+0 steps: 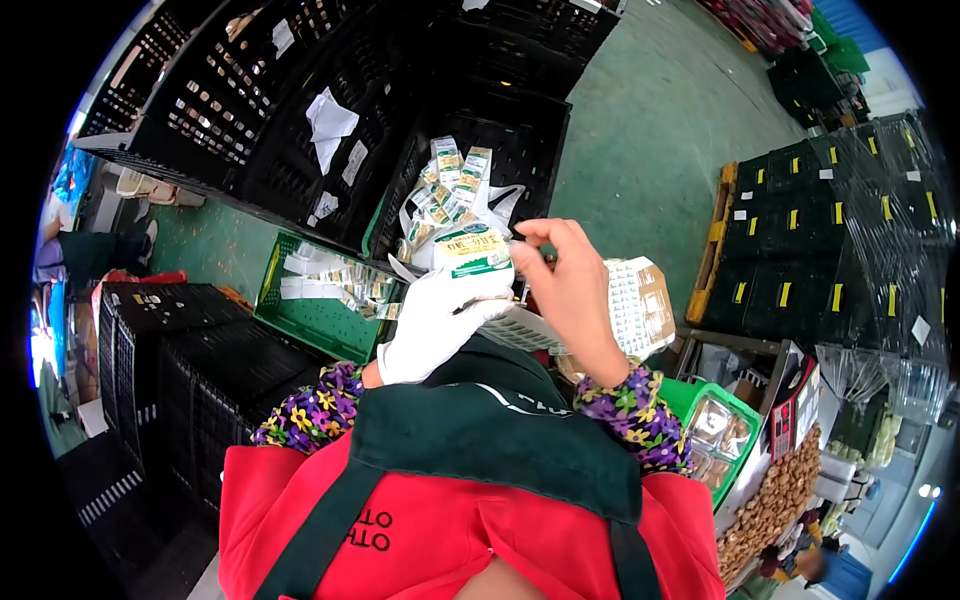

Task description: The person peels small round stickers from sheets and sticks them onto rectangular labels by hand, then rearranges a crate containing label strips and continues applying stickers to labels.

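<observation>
My left hand, in a white glove, is closed around a small pack with a white, yellow and green printed label. The pack is held up in front of my body. My bare right hand has its thumb and forefinger pinched at the pack's right edge; whether they grip the pack or a bit of label is unclear. Just beyond lies a heap of similarly printed label strips in a black crate. Beneath my right forearm sits a white sheet with small printed rows and a brown part.
Left of me, a green crate holds more label strips. Stacked black crates stand beside it. At right are a green crate with clear-wrapped packs, a table with many brown pieces, and wrapped black crates on a pallet.
</observation>
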The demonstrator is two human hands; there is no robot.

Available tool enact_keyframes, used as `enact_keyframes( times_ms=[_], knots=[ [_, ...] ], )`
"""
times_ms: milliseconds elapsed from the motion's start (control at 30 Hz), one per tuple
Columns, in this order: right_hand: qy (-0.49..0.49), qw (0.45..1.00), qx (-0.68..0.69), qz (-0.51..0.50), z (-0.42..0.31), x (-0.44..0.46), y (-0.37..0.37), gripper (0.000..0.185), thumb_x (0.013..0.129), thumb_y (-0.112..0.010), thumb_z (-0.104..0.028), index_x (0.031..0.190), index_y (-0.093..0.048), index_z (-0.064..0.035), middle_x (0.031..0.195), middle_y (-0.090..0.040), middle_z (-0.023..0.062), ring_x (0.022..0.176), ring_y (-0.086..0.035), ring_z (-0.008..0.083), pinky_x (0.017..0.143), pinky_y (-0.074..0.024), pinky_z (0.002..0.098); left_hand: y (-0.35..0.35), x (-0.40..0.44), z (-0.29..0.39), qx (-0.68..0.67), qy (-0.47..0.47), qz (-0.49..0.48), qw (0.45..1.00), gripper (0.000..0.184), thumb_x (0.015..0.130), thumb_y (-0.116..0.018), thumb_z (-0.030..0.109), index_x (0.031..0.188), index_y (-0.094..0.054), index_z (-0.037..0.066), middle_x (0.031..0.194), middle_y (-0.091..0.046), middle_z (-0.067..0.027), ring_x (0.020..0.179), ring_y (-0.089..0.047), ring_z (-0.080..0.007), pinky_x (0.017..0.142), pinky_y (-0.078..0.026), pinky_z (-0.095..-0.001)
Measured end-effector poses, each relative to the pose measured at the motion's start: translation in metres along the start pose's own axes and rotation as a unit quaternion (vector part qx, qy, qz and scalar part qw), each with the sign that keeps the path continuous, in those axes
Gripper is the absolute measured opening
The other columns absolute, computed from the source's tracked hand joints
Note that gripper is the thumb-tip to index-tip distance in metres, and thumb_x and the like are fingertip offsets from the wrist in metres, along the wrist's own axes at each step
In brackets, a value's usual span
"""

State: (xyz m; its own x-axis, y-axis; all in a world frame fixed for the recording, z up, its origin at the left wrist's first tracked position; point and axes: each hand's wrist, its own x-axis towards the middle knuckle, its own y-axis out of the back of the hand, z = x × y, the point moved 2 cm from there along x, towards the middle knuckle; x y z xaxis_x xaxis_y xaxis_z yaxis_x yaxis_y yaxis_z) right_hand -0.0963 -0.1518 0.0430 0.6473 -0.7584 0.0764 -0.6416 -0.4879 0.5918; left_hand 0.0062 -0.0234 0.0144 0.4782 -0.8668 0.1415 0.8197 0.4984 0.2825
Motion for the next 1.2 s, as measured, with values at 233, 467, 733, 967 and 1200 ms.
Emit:
enact_keyframes(
  times_ms=[233, 467, 733, 967, 1200],
  knots=[
    [-0.104, 0.938, 0.286, -0.163, 0.014, 0.020, -0.001, 0.023, 0.090, -0.065, -0.019, 0.076, -0.058, -0.0023, 0.072, -0.055, -0.0034, 0.068, -0.045, 0.0016, 0.056, -0.0381, 0.0206, -0.006, -0.001, 0.004, 0.092, -0.114, -0.074, 0.986, 0.012, 0.076, -0.073, 0.017, 0.085, -0.071, 0.010, 0.085, -0.068, -0.0061, 0.079, -0.064, -0.0234, 0.072, -0.049, -0.0337],
    [-0.156, 0.913, 0.376, -0.010, 0.013, 0.037, 0.016, 0.016, 0.090, -0.062, -0.012, 0.098, -0.059, 0.0007, 0.087, -0.059, 0.0002, 0.077, -0.052, 0.0045, 0.070, -0.0434, 0.0202, -0.014, -0.017, -0.015, -0.022, 0.051, -0.134, 0.989, 0.014, 0.080, -0.070, 0.020, 0.082, -0.069, 0.006, 0.073, -0.062, -0.0086, 0.071, -0.060, -0.0222, 0.065, -0.046, -0.0316],
    [-0.039, 0.923, 0.376, -0.071, 0.019, -0.016, -0.018, 0.028, 0.083, -0.060, 0.005, 0.110, -0.053, 0.0026, 0.102, -0.052, 0.0054, 0.079, -0.053, 0.0093, 0.074, -0.0456, 0.0239, 0.002, -0.001, 0.000, -0.017, 0.089, -0.054, 0.994, 0.014, 0.080, -0.070, 0.015, 0.085, -0.068, 0.002, 0.076, -0.063, -0.0071, 0.068, -0.057, -0.0163, 0.063, -0.045, -0.0294],
    [0.033, 0.987, 0.150, -0.047, 0.016, -0.007, -0.008, 0.022, 0.083, -0.061, -0.002, 0.104, -0.056, -0.0001, 0.097, -0.054, 0.0074, 0.080, -0.053, 0.0130, 0.075, -0.0447, 0.0265, 0.004, 0.002, 0.010, -0.047, 0.040, -0.013, 0.998, 0.008, 0.078, -0.071, 0.006, 0.085, -0.071, 0.002, 0.077, -0.065, -0.0075, 0.071, -0.060, -0.0146, 0.062, -0.046, -0.0277],
    [0.103, 0.986, 0.055, -0.115, 0.007, -0.018, 0.007, 0.017, 0.085, -0.063, -0.017, 0.094, -0.059, -0.0030, 0.082, -0.059, 0.0103, 0.078, -0.058, 0.0231, 0.070, -0.0446, 0.0334, 0.011, 0.006, 0.000, -0.091, 0.078, 0.037, 0.992, 0.014, 0.080, -0.068, 0.006, 0.094, -0.069, 0.001, 0.087, -0.069, -0.0072, 0.079, -0.064, -0.0134, 0.072, -0.049, -0.0265]
  ],
)
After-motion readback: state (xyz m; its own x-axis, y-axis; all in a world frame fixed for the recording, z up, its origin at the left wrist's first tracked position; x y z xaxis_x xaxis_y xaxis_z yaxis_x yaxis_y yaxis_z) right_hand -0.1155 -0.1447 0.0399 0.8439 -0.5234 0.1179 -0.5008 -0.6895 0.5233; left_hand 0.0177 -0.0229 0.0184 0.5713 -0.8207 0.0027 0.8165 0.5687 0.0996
